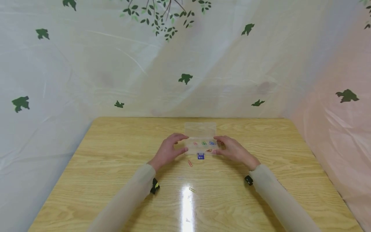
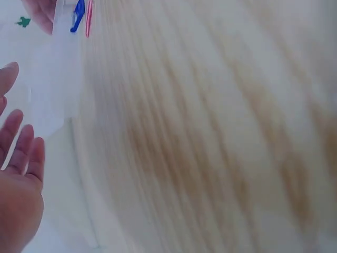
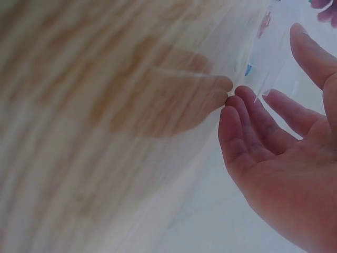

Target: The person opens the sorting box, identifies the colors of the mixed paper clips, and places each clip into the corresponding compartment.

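- Middle of the frame, head view: a clear plastic compartment box [image 1: 200, 141] sits on the wooden desk [image 1: 116, 167], lid raised behind it, with red, green and blue paper clips [image 1: 204, 143] in its cells.
- The left hand [image 1: 169, 150] cups the box's left end, its grip spread with fingers loosely curved at the wall; whether they press it is hard to tell.
- The right hand [image 1: 233, 150] mirrors it at the right end; the right wrist view shows the fingers [image 3: 247, 132] relaxed and open beside the clear edge.
- Loose pieces lie just below the box: a blue binder clip [image 1: 200, 156], a red paper clip [image 1: 190, 163] and, lower centre near the glare, a pale clip [image 1: 192, 189].
- Risk, as I judge it: the box is light, thin and slick, and the desk is glossy, so an uneven squeeze could skid or tip it and spill the clips.
- The raised lid could drop shut on fingertips if the box is jolted.
- The thin wire clips lie flat on the varnish, so they look awkward to lift.
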The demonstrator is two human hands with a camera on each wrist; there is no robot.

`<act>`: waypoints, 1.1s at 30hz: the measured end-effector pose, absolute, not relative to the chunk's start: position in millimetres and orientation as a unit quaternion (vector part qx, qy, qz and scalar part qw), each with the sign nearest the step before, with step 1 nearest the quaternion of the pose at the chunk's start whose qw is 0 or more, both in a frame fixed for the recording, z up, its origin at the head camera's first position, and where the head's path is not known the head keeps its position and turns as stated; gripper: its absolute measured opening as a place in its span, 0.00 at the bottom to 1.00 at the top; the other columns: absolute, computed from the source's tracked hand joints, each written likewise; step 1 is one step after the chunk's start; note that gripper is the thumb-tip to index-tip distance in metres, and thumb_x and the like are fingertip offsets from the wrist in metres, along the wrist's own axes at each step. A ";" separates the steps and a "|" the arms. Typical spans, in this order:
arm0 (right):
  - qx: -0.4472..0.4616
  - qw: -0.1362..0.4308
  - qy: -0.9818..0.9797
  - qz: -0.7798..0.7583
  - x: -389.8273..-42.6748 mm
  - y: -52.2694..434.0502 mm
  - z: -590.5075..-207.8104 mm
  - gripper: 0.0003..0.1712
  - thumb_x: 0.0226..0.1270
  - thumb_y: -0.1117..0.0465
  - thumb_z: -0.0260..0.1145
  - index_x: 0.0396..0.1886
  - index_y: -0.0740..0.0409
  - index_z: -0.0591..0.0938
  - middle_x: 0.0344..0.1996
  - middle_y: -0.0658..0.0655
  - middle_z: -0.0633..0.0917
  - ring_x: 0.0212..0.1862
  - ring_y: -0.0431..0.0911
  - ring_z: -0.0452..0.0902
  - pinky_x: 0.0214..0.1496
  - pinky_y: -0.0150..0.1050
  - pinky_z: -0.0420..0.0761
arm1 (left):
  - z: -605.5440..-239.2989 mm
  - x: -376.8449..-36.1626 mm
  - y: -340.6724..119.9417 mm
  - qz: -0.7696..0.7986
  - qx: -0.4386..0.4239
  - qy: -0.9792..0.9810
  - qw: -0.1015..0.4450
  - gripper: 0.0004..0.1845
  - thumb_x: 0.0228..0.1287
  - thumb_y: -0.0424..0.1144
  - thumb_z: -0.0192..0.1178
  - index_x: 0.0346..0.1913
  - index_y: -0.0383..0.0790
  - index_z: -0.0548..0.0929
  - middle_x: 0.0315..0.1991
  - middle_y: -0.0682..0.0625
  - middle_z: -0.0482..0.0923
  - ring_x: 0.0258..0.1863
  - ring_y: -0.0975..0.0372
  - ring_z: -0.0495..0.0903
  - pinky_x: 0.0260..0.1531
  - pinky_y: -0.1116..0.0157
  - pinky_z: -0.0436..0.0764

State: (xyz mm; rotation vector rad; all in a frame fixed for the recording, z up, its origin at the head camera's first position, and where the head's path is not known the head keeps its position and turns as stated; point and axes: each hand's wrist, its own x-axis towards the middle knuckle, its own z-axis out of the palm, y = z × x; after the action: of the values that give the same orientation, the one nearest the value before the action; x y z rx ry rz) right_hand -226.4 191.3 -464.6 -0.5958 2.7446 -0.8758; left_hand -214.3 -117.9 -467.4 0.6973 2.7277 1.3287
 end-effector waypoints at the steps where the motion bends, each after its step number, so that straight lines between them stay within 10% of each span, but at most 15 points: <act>1: -0.201 0.101 0.928 -0.296 -226.5 191.3 -464.5 0.41 0.70 0.51 0.73 0.74 0.67 0.70 0.63 0.66 0.80 0.61 0.58 0.75 0.68 0.60 0.74 | -467.0 -212.7 -117.2 0.426 0.235 0.874 0.010 0.24 0.68 0.37 0.71 0.66 0.41 0.82 0.65 0.44 0.77 0.64 0.49 0.76 0.62 0.50 0.80; 17: -0.195 0.100 0.928 -0.300 -225.5 188.0 -461.7 0.39 0.70 0.53 0.73 0.73 0.68 0.71 0.63 0.67 0.80 0.63 0.58 0.76 0.69 0.59 0.73 | -466.6 -203.0 -114.6 0.385 0.341 0.848 0.125 0.15 0.70 0.35 0.69 0.57 0.42 0.87 0.54 0.52 0.85 0.51 0.60 0.81 0.53 0.61 0.83; 33: -0.187 0.109 0.927 -0.306 -225.4 188.0 -460.8 0.39 0.71 0.53 0.73 0.74 0.67 0.70 0.63 0.66 0.80 0.62 0.57 0.76 0.68 0.59 0.74 | -476.0 -206.0 -114.9 0.252 0.414 0.869 0.102 0.11 0.75 0.38 0.64 0.54 0.43 0.88 0.50 0.54 0.82 0.51 0.62 0.81 0.59 0.61 0.80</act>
State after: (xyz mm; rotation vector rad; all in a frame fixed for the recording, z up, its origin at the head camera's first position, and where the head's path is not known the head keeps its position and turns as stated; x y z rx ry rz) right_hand -225.4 188.0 -460.8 -0.5501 2.7259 -0.8993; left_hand -206.0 -114.9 -476.0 1.2216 2.5652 0.7427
